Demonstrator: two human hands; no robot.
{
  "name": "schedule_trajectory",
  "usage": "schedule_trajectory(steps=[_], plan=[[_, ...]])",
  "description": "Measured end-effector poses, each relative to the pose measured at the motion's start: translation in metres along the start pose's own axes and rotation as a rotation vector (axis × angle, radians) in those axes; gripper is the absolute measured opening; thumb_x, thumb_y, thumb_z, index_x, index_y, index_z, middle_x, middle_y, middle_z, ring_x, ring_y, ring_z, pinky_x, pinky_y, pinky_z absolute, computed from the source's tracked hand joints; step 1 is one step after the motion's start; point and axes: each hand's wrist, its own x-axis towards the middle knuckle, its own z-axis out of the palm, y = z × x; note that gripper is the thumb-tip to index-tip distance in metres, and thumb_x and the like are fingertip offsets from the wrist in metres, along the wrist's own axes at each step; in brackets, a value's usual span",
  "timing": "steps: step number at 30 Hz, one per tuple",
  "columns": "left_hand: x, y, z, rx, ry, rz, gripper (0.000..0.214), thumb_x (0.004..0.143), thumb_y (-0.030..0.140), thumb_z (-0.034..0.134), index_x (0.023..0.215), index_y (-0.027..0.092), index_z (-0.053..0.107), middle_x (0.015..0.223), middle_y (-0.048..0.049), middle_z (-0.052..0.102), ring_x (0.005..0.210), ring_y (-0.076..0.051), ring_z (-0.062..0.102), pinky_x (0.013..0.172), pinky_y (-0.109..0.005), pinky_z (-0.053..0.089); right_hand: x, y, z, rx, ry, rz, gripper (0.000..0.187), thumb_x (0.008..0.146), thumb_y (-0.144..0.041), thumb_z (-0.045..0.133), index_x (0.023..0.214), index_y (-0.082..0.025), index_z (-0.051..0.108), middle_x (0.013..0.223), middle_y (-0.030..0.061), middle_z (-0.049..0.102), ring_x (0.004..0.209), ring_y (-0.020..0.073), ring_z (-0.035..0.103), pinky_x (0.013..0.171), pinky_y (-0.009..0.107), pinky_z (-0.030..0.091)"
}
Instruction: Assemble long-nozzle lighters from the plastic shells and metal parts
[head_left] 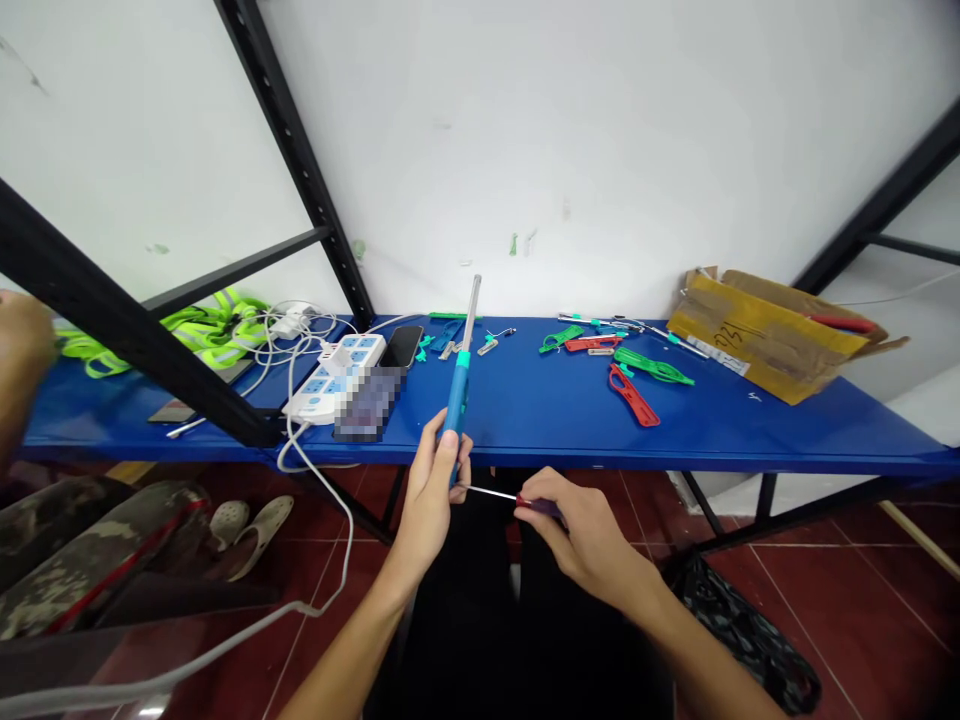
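Observation:
My left hand is closed round the lower end of a long blue stick lighter with a metal tube pointing up and away. My right hand pinches a small screwdriver with a red handle; its thin shaft points left, with the tip at the lighter's base beside my left fingers. Both hands hover just in front of the blue table's near edge, above my dark-clothed lap.
On the table lie a white power strip with cables, a black phone, green and red plastic lighter shells, and a torn cardboard box at the right. Black shelf struts cross the left. Sandals and another person's camouflage-clad leg are at lower left.

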Motion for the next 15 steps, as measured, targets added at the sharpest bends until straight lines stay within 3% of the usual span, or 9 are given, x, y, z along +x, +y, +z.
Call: schedule_trajectory(steps=[2,5,8,12,13,15], plan=[[0.0,-0.001,-0.001,-0.009,0.022,-0.009,0.057,0.098,0.067,0.072,0.14,0.03,0.063,0.094,0.0001,0.061,0.06,-0.007,0.045,0.047,-0.017,0.034,-0.001,-0.001,0.005,0.005,0.117,0.024,0.012,0.112,-0.034,0.061,0.108,-0.025,0.068,0.088,0.0025,0.074,0.07,0.0159,0.067,0.064,0.028,0.051],[-0.002,-0.003,-0.001,-0.004,0.041,0.011,0.058,0.098,0.067,0.073,0.14,0.029,0.063,0.095,-0.0007,0.062,0.058,-0.008,0.045,0.047,-0.019,0.035,-0.002,-0.001,0.014,0.086,0.248,0.195,0.022,0.109,-0.044,0.066,0.104,-0.025,0.073,0.081,0.0036,0.074,0.065,0.0176,0.066,0.062,0.03,0.052],[-0.005,-0.007,-0.001,0.013,0.024,0.037,0.057,0.099,0.067,0.071,0.14,0.028,0.062,0.095,-0.0009,0.063,0.058,-0.008,0.046,0.047,-0.019,0.036,0.0,-0.002,0.021,0.248,0.222,0.394,0.034,0.107,-0.054,0.065,0.093,-0.023,0.072,0.069,0.0006,0.066,0.057,0.0152,0.057,0.055,0.029,0.046],[-0.011,-0.01,-0.003,0.028,0.058,0.12,0.053,0.104,0.064,0.066,0.145,0.031,0.059,0.096,-0.0005,0.062,0.062,-0.009,0.048,0.05,-0.019,0.037,0.003,-0.004,0.026,0.525,0.152,0.627,0.048,0.105,-0.067,0.061,0.085,-0.023,0.061,0.052,-0.0101,0.035,0.044,0.0092,0.029,0.044,0.025,0.027],[-0.013,-0.01,-0.003,0.036,0.066,0.142,0.052,0.105,0.063,0.065,0.146,0.032,0.059,0.097,-0.0008,0.062,0.063,-0.009,0.049,0.051,-0.019,0.038,0.002,-0.005,0.026,0.544,0.133,0.65,0.049,0.106,-0.068,0.058,0.085,-0.024,0.059,0.051,-0.0112,0.031,0.042,0.009,0.026,0.042,0.025,0.025],[-0.014,-0.008,-0.005,0.058,0.066,0.166,0.052,0.105,0.063,0.064,0.147,0.032,0.058,0.1,-0.0019,0.063,0.066,-0.01,0.051,0.052,-0.02,0.04,0.0,-0.006,0.025,0.439,0.119,0.56,0.047,0.11,-0.065,0.054,0.088,-0.023,0.062,0.053,-0.0085,0.038,0.044,0.0108,0.034,0.043,0.026,0.03]])
